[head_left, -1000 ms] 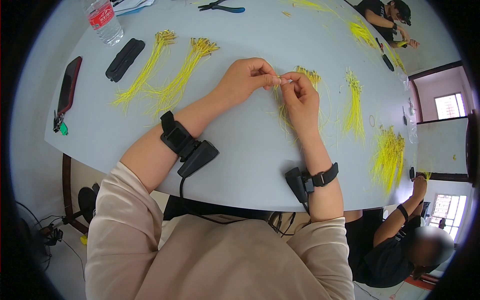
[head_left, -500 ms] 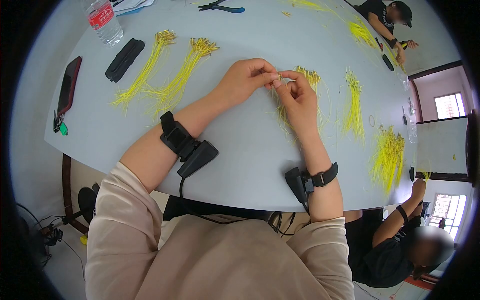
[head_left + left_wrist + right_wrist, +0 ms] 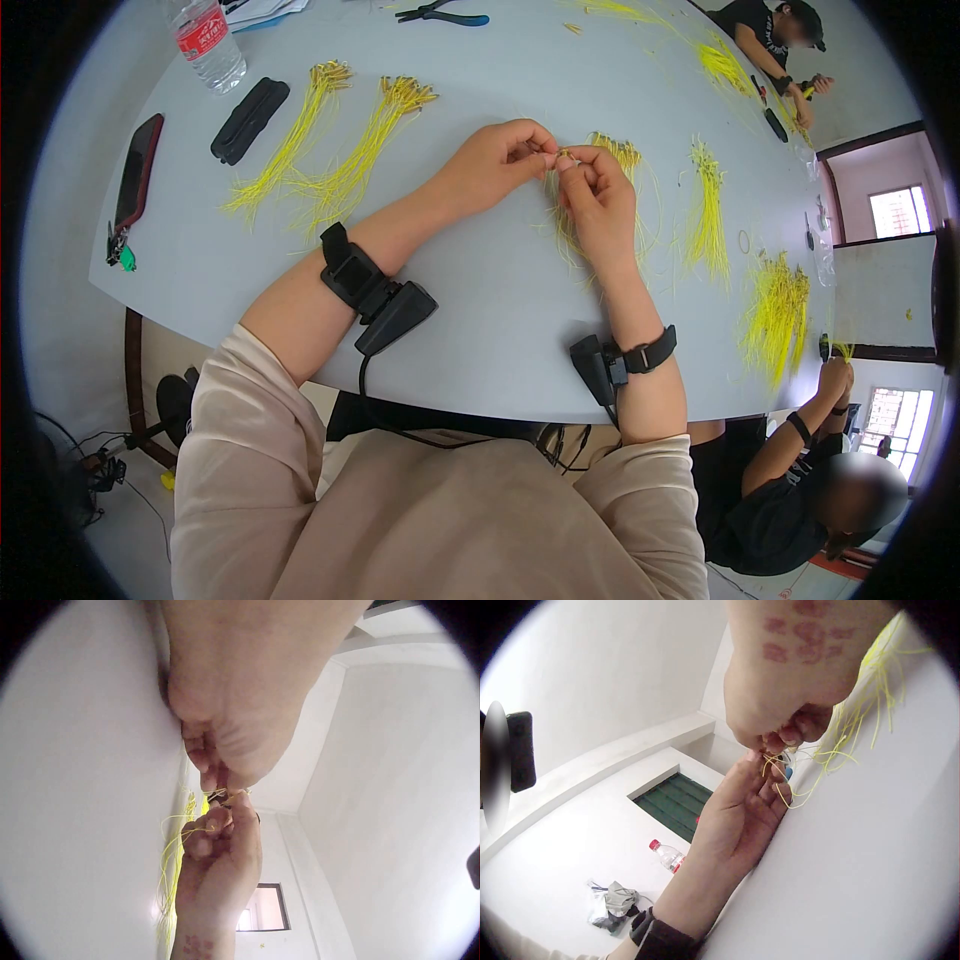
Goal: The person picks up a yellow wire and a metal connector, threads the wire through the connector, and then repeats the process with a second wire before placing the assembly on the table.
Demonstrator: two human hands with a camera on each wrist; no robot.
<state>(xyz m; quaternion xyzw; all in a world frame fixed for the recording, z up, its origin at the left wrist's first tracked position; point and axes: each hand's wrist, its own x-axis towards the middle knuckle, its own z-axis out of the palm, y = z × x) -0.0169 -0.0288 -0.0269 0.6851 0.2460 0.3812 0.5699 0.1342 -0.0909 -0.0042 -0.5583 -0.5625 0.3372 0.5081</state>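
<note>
My left hand (image 3: pixel 490 165) and right hand (image 3: pixel 603 205) meet fingertip to fingertip above the table. Between them runs a thin yellow cord (image 3: pixel 801 801), its loose ends curling out from the fingers in the right wrist view. Left thumb and index finger pinch the cord from one side, right thumb and index finger from the other. The fingers hide most of the part being worked. Just behind the right hand lies a bundle of yellow cords with gold-coloured ends (image 3: pixel 622 152), partly covered by that hand.
Two similar yellow bundles (image 3: pixel 395 120) lie left; a green-tipped bundle (image 3: pixel 708 200) and a thicker one (image 3: pixel 778 315) lie right. A black case (image 3: pixel 250 120), phone (image 3: pixel 139 170), water bottle (image 3: pixel 212 50) and pliers (image 3: pixel 442 15) are also on the table. Two other people sit along the right side.
Both hands stay in place while their fingertips shift slightly around the cord. The left fingers have drawn back a little from the right thumb.
</note>
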